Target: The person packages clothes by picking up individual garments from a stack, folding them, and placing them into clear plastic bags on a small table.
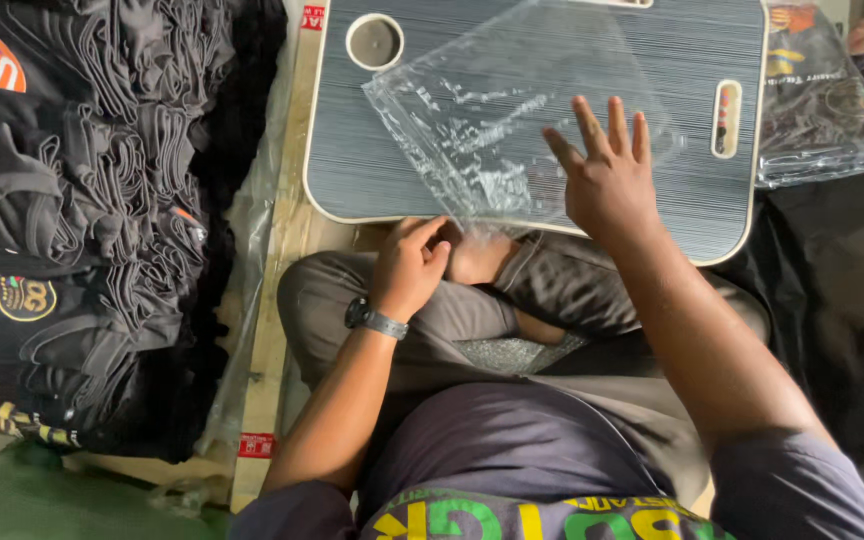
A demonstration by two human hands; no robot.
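Observation:
A clear plastic bag (497, 110) lies flat and empty on a grey striped lap table (672, 60). My left hand (410, 265), with a wristwatch, pinches the bag's near corner at the table's front edge. Spread flat with its fingers apart, my right hand (607, 175) rests over the bag's right side. I sit cross-legged in grey trousers under the table.
A large pile of folded black shirts (82, 220) with printed emblems lies to the left on plastic sheeting. Bagged shirts (822, 100) lie at the right of the table. A round cup recess (374, 42) sits in the table's far left corner.

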